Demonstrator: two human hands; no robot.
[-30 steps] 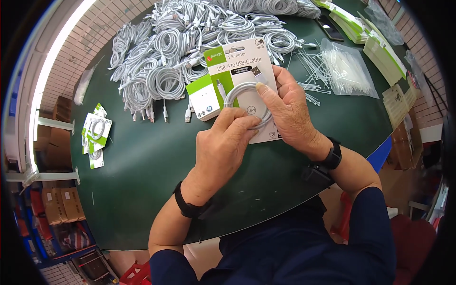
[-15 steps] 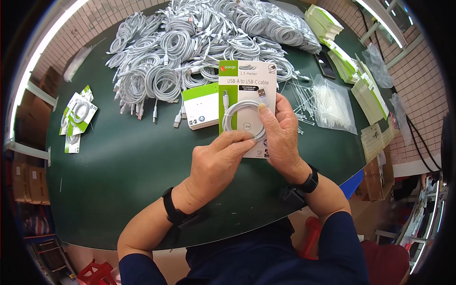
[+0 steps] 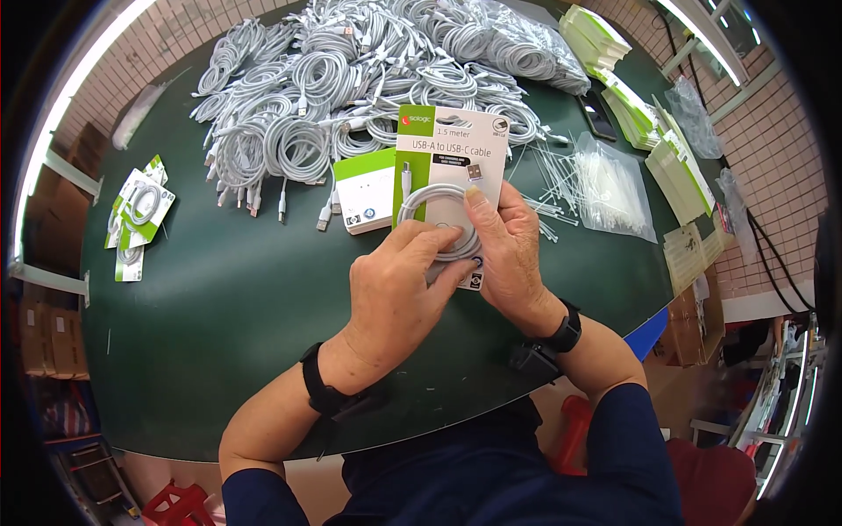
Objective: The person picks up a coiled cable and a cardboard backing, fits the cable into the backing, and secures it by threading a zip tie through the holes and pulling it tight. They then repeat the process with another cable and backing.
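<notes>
A green and white packaging card [image 3: 450, 140] stands raised over the table, with a coiled white USB cable [image 3: 430, 195] lying against its front. My right hand [image 3: 511, 250] grips the card's right edge, its thumb pressing on the coil. My left hand [image 3: 399, 276] pinches the lower part of the coil, thumb below and fingers across the ring's middle; the lower card is partly hidden behind it. Just behind and left of the card lies a stack of blank-faced white and green cards [image 3: 364, 195].
A big heap of coiled cables [image 3: 324, 88] covers the far table [image 3: 219, 351]. Carded cables [image 3: 140, 210] lie at left. White cable ties [image 3: 553, 180], a bag of ties [image 3: 611, 197], a phone [image 3: 598, 117] and card stacks [image 3: 680, 175] are at right.
My left fingers have moved up over the coil's middle, from pinching its lower edge. Card and right hand have shifted slightly left; the whole view has shifted a little too.
</notes>
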